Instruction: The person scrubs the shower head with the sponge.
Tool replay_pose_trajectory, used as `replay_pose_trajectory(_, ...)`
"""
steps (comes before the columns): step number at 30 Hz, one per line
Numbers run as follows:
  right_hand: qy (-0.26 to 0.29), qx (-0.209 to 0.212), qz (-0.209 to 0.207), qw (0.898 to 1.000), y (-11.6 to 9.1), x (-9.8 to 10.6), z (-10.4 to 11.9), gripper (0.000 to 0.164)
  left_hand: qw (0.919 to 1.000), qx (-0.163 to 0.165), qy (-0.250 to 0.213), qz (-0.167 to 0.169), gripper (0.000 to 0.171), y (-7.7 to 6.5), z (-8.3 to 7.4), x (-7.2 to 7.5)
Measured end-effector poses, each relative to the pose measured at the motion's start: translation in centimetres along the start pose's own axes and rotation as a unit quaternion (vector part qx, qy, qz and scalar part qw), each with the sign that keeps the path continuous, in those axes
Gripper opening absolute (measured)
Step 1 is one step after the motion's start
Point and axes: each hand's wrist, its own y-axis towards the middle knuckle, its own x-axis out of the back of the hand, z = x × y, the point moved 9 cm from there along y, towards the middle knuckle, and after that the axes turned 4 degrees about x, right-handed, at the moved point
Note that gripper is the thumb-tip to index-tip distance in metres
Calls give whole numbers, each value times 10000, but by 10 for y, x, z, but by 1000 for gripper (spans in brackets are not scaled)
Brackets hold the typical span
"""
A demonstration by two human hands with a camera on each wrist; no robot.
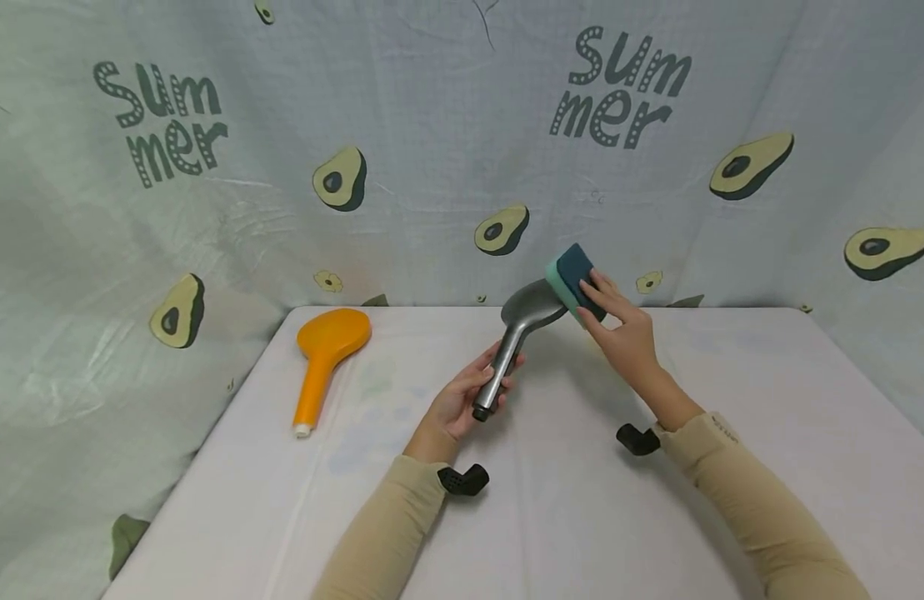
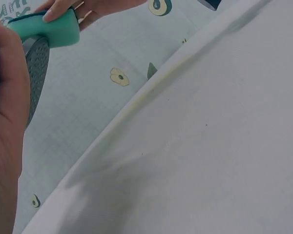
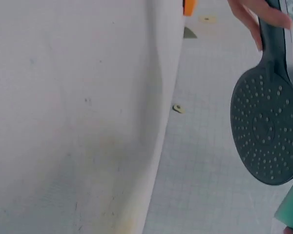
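A silver and dark grey shower head is held above the table, its handle gripped by my left hand. In the right wrist view the nozzle face shows, dotted with small nozzles. My right hand pinches a sponge with a dark blue-green side and a light green side. The light green side rests against the edge of the shower head. In the left wrist view the sponge bends over the rim of the head, and part of my left hand fills the left edge.
An orange shower head with a white handle end lies at the left of the white-covered table. Behind stands a pale curtain printed with avocados and lettering. Black wrist cameras sit on both sleeves.
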Motion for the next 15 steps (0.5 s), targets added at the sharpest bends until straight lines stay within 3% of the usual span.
replay_pose_trajectory(3, -334, 726, 201, 9966, -4, -7, 19, 46, 10000, -4, 6, -13, 61, 0, 1, 2)
replay_pose_trajectory(6, -554, 1736, 613, 9813, -12, -22, 44, 48, 10000, -20, 50, -44, 64, 1, 0, 2)
replay_pose_trajectory(8, -554, 2186, 871, 9703, -17, -30, 56, 49, 9999, 4, 109, -88, 65, 1, 0, 2)
replay_pose_trajectory(11, -431, 2383, 981, 9653, -20, -31, 60, 52, 9997, 12, 236, -101, 67, 2, 1, 3)
replay_pose_trajectory(15, -426, 1966, 633, 9775, -12, -16, 43, 52, 9995, -3, 308, -7, 69, 3, 2, 2)
